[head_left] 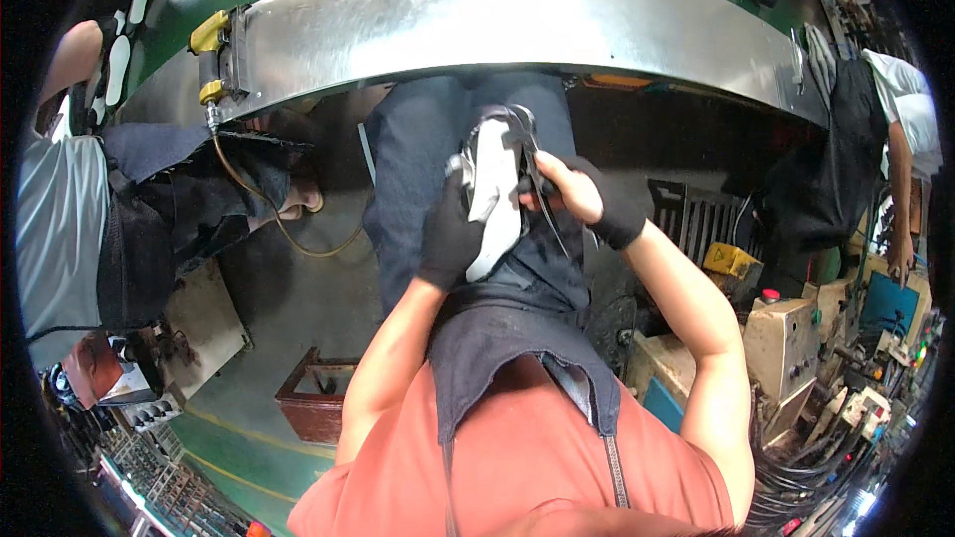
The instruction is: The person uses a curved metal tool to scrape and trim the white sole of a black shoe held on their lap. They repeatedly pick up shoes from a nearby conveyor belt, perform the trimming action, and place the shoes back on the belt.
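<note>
I hold a white shoe [491, 194] with dark trim over my lap, sole side toward me. My left hand [450, 234], in a black glove, grips the shoe from its left side. My right hand [569, 191], with a black fingerless glove around the wrist, pinches a thin dark tool [537, 174] against the shoe's right edge. A dark apron [517, 338] lies over my orange shirt and dark trousers.
A curved metal conveyor guard [497, 15] runs across the top, with shoe soles on the green belt behind it. A person in a grey shirt [60, 229] sits at the left, another stands at the right [900, 129]. A brown crate [316, 398] sits on the floor; machines stand at the right.
</note>
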A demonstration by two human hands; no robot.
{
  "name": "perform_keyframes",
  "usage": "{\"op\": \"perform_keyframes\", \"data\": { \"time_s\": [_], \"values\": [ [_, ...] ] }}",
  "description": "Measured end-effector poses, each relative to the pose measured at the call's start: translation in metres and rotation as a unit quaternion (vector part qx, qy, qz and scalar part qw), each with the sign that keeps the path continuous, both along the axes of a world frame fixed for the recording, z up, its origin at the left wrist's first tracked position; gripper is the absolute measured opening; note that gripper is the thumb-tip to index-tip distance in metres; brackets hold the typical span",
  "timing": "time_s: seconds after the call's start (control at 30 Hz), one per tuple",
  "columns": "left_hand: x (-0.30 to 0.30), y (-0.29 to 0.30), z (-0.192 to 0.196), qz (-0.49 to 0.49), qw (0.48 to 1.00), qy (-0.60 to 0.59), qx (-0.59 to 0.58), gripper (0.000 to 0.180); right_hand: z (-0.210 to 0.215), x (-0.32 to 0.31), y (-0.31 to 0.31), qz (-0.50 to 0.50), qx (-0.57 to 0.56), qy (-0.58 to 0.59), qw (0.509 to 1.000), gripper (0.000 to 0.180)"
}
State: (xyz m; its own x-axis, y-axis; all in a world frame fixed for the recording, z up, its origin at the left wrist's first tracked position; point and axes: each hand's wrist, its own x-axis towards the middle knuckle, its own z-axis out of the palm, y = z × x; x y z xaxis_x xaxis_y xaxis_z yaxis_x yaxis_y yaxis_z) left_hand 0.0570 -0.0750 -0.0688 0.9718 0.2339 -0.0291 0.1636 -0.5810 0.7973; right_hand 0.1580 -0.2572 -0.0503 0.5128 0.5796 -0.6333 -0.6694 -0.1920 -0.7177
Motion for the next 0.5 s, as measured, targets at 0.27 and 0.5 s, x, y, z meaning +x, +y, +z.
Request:
{"op": "perform_keyframes", "data": {
  "time_s": [0.27, 0.5],
  "values": [
    [-0.012, 0.013, -0.013, -0.073, 0.995, -0.047, -0.039, 0.058, 0.003, -0.062, 0.031, -0.186, -0.034, -0.034, 0.981, 0.054],
    [-0.017, 0.052, 0.009, -0.238, 0.971, 0.022, 0.016, 0.053, 0.011, -0.046, -0.02, 0.091, -0.03, -0.099, 0.99, 0.048]
  ]
}}
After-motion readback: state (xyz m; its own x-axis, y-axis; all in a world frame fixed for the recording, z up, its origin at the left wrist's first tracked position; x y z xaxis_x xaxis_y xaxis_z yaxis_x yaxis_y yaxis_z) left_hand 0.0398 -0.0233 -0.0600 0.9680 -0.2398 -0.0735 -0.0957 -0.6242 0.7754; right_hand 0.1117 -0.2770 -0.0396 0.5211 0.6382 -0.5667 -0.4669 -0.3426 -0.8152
